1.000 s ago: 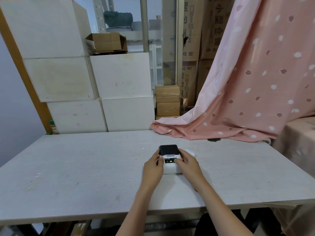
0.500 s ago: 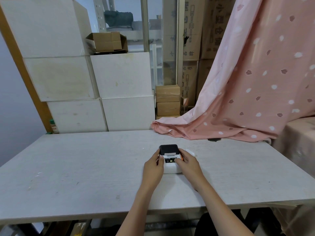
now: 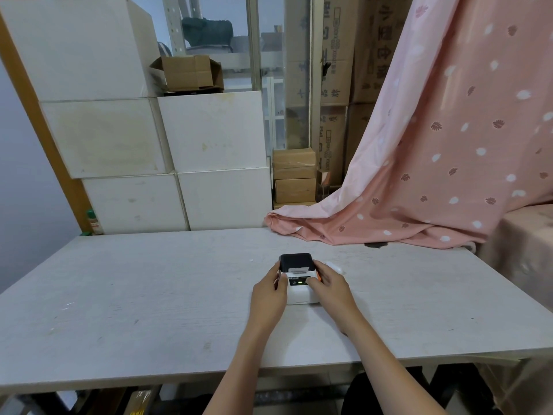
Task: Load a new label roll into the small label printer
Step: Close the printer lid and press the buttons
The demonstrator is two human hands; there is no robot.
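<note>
A small white label printer (image 3: 300, 292) with a black lid stands on the pale table (image 3: 149, 295), its green light lit. The lid is down and a strip of white label shows at its slot. My left hand (image 3: 268, 292) clasps the printer's left side. On the right side rests my right hand (image 3: 330, 287), with a fingertip on the front panel by the lit buttons. A small white object (image 3: 335, 267), perhaps a label roll or scrap, lies just behind my right hand, partly hidden.
Pink dotted fabric (image 3: 419, 175) spills onto the table's back right corner. White boxes (image 3: 209, 130) and brown cartons (image 3: 294, 175) are stacked behind the table. A covered surface (image 3: 526, 244) stands at the right.
</note>
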